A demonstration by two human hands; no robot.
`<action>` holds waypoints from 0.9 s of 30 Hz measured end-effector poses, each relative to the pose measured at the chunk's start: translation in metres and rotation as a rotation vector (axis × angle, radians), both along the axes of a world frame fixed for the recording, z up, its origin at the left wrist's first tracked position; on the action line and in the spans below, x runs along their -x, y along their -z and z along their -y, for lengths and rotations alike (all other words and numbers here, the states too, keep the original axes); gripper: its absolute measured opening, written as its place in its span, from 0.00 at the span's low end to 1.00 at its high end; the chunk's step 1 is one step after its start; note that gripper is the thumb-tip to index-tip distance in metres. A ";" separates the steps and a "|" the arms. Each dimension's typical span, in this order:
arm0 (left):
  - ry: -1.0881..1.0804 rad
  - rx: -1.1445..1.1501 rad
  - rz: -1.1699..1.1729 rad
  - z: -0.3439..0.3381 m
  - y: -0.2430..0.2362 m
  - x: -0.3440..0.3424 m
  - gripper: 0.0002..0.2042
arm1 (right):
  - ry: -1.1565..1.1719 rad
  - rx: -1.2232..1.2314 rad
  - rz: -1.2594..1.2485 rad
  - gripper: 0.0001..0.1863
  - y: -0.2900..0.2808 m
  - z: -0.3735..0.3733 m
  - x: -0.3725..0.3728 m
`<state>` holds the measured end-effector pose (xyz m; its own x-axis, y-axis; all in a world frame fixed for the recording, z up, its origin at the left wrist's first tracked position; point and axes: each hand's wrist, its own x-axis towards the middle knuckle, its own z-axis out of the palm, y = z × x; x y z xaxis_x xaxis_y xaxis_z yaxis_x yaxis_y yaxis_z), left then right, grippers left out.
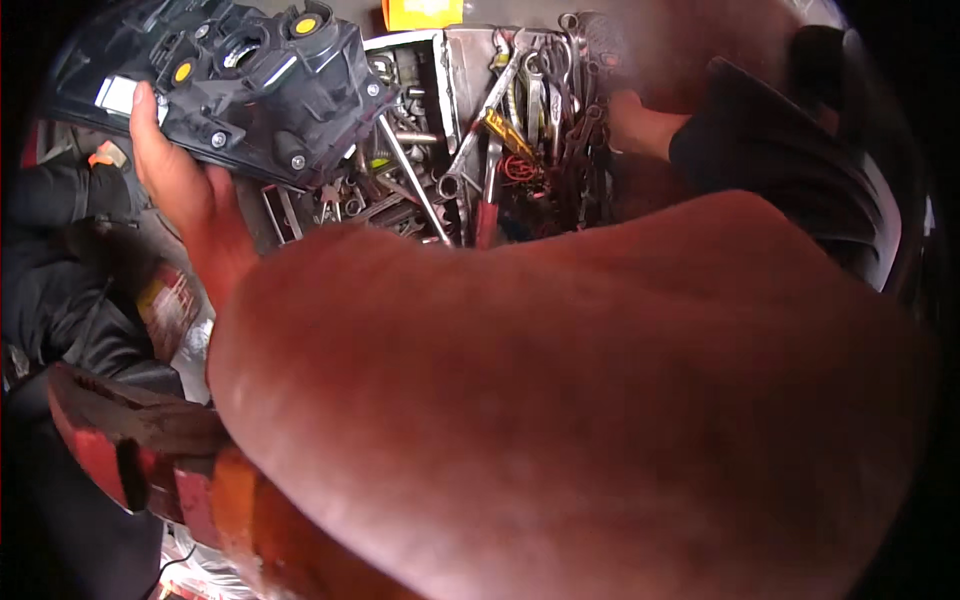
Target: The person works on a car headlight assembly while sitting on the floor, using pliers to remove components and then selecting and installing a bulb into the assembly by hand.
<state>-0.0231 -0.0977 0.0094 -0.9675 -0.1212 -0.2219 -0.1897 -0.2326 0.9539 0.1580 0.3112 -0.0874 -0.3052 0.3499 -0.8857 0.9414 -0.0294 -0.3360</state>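
My left hand [185,195] grips the lower edge of a black headlight housing [265,75] at the upper left. Its thumb lies over the near side, and the other fingers are mostly hidden behind the part. Yellow round caps, screws and a white label show on the housing. The bare left forearm [500,400] crosses the view very close and covers much of the middle and lower right. I cannot make out my right hand.
A toolbox holds many wrenches [535,95] and sockets beyond my arm. At the right, bare skin [645,130] shows beside dark cloth [770,140]; whose it is I cannot tell. A red and orange lamp part [195,490] lies lower left, near black clothing [75,310].
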 end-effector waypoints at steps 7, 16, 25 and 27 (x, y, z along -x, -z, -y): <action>-0.014 -0.171 -0.068 -0.005 0.020 0.002 0.18 | 0.493 0.080 -0.026 0.25 0.092 -0.064 -0.037; -0.054 -0.173 -0.028 0.010 -0.008 -0.003 0.16 | -0.035 0.603 -0.228 0.21 -0.140 0.048 -0.004; -0.275 -0.050 -0.002 0.015 -0.007 -0.012 0.18 | -0.655 0.773 -0.344 0.32 -0.275 0.134 0.066; -0.133 -0.245 -0.082 -0.003 -0.019 -0.010 0.20 | -1.026 0.288 -0.458 0.29 -0.271 0.121 0.062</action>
<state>-0.0133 -0.0943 0.0286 -0.9627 -0.2004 -0.1820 -0.0669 -0.4753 0.8773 0.0957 0.1907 0.1836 -0.6411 -0.4445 -0.6256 0.3592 0.5466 -0.7564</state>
